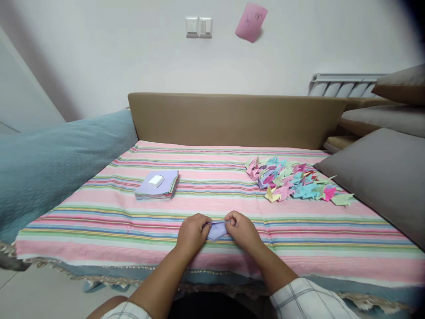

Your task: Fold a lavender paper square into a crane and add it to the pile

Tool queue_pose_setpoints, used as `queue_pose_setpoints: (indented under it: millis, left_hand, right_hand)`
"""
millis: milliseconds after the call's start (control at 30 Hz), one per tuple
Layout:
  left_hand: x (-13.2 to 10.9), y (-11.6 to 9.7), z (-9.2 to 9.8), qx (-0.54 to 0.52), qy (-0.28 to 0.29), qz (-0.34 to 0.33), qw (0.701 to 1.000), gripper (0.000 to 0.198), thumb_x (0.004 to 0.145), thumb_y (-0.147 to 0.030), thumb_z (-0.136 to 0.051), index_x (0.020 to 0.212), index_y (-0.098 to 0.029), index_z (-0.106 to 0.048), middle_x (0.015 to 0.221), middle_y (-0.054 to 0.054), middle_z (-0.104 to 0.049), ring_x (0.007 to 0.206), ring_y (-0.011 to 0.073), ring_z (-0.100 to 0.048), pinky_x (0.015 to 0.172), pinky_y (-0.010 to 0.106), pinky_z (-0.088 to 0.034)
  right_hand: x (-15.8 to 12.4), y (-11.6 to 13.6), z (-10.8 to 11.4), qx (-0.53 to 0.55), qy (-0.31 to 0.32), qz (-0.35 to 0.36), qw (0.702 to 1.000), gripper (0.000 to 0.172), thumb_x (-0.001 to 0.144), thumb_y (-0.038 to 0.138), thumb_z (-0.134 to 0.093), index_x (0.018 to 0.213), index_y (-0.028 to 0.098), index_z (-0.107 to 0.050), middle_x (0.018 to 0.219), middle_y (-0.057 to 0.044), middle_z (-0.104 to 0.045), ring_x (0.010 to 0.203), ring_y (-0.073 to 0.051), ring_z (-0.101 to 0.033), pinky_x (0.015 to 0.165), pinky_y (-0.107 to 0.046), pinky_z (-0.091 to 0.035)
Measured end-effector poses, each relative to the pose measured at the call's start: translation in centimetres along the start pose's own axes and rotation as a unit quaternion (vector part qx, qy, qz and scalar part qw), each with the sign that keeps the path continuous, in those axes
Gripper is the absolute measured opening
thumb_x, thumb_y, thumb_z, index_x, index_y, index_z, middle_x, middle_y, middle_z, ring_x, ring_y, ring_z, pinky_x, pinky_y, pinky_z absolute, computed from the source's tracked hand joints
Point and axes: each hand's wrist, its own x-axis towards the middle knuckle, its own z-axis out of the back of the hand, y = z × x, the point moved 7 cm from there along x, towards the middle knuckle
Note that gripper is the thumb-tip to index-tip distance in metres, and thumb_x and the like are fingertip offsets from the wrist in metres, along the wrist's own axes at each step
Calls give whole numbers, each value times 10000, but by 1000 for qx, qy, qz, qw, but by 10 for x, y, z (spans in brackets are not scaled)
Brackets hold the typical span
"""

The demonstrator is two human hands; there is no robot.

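Observation:
A small folded piece of lilac paper [217,230] lies on the striped cloth [299,235] near its front edge. My left hand [191,234] pinches its left side with curled fingers. My right hand [243,230] pinches its right side, fingers closed on the top edge. Both hands rest on the cloth with the paper between them.
A stack of coloured paper sheets [158,186] with a small white object [156,180] on top lies at the middle left. A heap of several folded paper cranes [292,179] sits at the back right. Grey cushions [381,177] are on the right, a blue blanket [59,164] on the left.

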Motion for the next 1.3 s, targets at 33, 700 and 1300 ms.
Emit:
queue_pose_setpoints:
  millis: [33,700,1300]
  left_hand:
    - [0,0,0,2,0,0,1000,141,804,-201,-546,868,-232,-668,848,8,-686,809,173,-611,721,282,-438]
    - [0,3,5,12,10,71,997,222,737,-164,-610,952,-217,-614,923,5,-686,861,192,-596,814,318,-398]
    - [0,3,2,-6,-14,14,1000,269,808,-186,-545,1049,-227,-656,1012,35,-693,939,203,-612,868,362,-440]
  right_hand:
    - [0,1,0,-5,-2,3,1000,142,700,188,-522,819,214,-595,736,6,-577,678,-154,-534,589,-243,-369]
    - [1,5,5,55,7,127,990,186,828,259,-481,909,200,-638,959,-51,-631,926,-194,-560,834,-316,-407]
    - [-19,30,-25,-240,23,236,941,90,878,218,-501,911,228,-584,935,-18,-572,857,-178,-462,762,-313,-303]
